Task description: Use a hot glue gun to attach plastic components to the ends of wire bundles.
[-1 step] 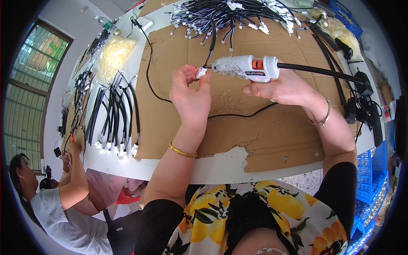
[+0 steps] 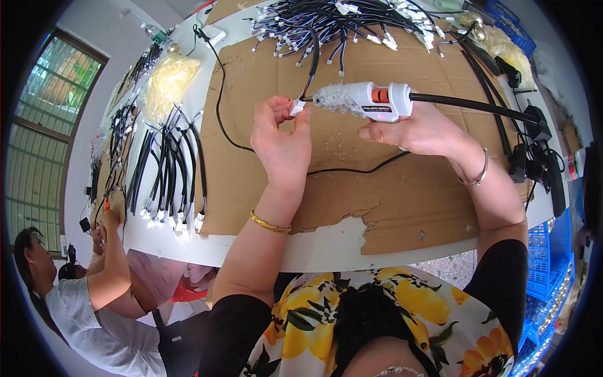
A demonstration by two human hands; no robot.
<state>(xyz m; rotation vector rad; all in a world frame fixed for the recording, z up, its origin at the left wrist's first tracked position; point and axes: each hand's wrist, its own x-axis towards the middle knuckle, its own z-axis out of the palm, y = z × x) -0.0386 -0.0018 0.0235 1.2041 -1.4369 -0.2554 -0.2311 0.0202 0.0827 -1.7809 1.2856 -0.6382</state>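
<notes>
Between the thumb and fingers of my left hand [image 2: 281,138] is a small white connector [image 2: 298,108]. A black-sleeved cable [image 2: 313,56] runs up from it toward the far pile, with blue and other thin wires showing near the connector. My right hand [image 2: 421,129] grips a white hot glue gun [image 2: 358,99], pointed left. Its metal nozzle [image 2: 308,98] is at the connector's wire end; whether they touch I cannot tell. Strings of dried glue cover the front of the gun, and a long black glue stick [image 2: 471,107] sticks out of its back.
Brown cardboard [image 2: 352,188] with glue scraps covers the white table [image 2: 326,242]. Many cables [image 2: 339,25] lie heaped at the far side, and finished-looking bundles [image 2: 169,163] at left beside a yellowish plastic bag [image 2: 168,85]. Power adapters [image 2: 537,125] crowd the right edge. Another person [image 2: 100,301] works at left.
</notes>
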